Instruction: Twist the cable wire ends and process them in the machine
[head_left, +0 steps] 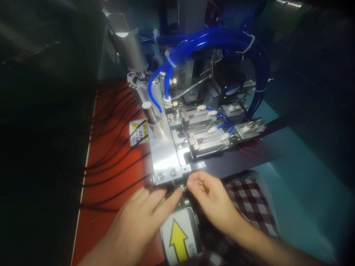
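A small white-and-green part with red at its side (183, 187), perhaps a wired connector, sits at the front of a metal machine plate (166, 157). My right hand (212, 197) comes from the right, thumb and forefinger pinched at the red end of this part. From the left, my left hand (140, 218) reaches to the plate's front edge. One digit of it stretches out and touches the part's near side, while its other fingers rest bent by the edge, their tips partly hidden. Below the hands is a white label with a yellow arrow (177, 236).
Behind the plate stand small air cylinders (206, 138) with white fittings and a thick loop of blue tubes (210, 37). A large metal cylinder (127, 48) rises at the back left. Black cables (111, 166) cross the orange-red surface (102, 221). Checked cloth (252, 203) shows at lower right.
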Motion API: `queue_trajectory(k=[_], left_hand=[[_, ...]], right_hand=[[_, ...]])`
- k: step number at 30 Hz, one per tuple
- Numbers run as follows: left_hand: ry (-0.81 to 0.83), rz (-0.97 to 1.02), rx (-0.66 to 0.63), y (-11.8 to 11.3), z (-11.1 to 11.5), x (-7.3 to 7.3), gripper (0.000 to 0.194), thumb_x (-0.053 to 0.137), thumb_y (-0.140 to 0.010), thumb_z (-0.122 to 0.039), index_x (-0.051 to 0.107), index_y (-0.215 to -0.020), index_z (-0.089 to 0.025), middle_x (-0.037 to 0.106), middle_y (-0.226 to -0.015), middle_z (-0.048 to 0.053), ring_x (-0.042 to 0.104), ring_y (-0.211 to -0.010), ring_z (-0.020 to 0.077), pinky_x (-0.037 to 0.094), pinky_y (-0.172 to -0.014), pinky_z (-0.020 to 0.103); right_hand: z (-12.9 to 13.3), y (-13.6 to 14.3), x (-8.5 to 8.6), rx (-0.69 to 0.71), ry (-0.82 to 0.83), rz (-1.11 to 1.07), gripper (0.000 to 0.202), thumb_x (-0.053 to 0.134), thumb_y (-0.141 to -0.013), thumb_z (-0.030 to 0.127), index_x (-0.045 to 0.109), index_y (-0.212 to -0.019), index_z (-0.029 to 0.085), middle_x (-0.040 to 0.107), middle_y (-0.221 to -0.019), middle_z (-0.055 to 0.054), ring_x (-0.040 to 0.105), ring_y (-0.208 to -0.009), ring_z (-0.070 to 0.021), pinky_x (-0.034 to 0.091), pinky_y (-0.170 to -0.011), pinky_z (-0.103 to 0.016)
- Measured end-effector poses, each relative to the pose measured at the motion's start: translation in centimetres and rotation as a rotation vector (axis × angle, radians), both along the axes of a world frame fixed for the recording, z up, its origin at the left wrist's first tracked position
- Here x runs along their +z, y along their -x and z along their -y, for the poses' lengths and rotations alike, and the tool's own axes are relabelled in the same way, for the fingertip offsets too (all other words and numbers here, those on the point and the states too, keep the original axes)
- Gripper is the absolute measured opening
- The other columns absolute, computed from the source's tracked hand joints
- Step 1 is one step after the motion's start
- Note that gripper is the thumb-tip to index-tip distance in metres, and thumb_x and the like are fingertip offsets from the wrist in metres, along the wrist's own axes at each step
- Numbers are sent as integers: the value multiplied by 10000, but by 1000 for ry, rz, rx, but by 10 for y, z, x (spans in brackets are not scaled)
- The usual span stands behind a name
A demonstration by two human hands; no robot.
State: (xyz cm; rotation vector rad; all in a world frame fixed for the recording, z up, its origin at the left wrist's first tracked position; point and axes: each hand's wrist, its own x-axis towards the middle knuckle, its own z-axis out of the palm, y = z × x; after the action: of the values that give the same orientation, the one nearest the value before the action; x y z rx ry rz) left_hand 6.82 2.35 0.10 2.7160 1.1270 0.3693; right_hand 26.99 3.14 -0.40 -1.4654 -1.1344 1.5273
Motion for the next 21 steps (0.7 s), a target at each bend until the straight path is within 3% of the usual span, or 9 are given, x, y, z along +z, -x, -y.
queue_trajectory(k=[14,21], left_hand=[[34,-55,-12,0,-1,4,510,278,-936,-60,392,-1402,-234,612,-1004,61,525,-801,188,433,-689,293],[-36,-107,11,-4,-1,7,521,290,-906,-33,475,-1347,-240,624,-975,63,549,-769,179,443,-666,278]], right_hand=[[-3,1,1,36,95,-13,165,510,-858,285,517,-746,164,494,-651,23,469,-591,-119,388,-544,-251],[-9,-1,7,-21,231,-65,180,568,-828,269,539,-688,160,484,-588,42,461,-539,-105,390,-540,-243]])
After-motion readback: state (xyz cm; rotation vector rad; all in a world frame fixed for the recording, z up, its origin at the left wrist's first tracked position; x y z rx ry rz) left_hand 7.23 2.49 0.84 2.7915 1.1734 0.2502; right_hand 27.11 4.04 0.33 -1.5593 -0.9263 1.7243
